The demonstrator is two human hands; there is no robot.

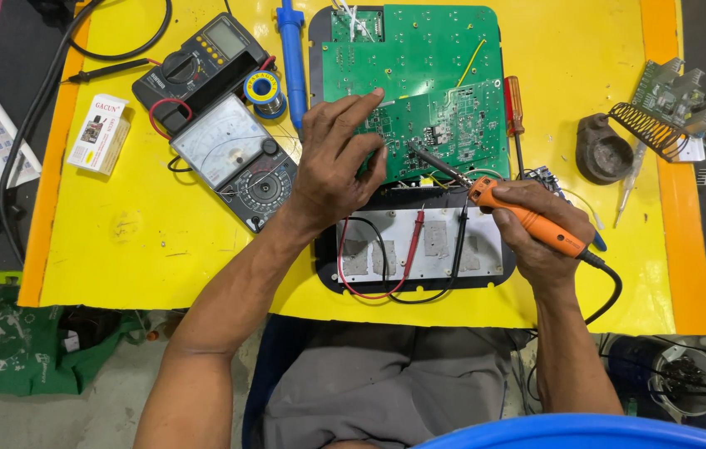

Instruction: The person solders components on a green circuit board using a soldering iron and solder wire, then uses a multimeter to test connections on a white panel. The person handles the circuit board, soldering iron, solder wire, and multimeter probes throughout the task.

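My right hand (pixel 536 237) grips an orange-handled soldering iron (pixel 527 218); its dark tip touches the lower edge of a small green circuit board (pixel 453 125). My left hand (pixel 336 166) rests on that board's left side, fingers spread, holding it tilted. The small board lies over a larger green board (pixel 411 50) inside a black device casing (pixel 324 258). Below the hands, a white metal plate (pixel 436 245) carries red and black wires.
On the yellow table (pixel 120 241): an analog multimeter (pixel 236 158), a digital multimeter (pixel 203 62), a solder spool (pixel 264 90), a blue desoldering pump (pixel 292 58), a white box (pixel 101 133), a screwdriver (pixel 515 108) and an iron stand (pixel 611 145) with a coil.
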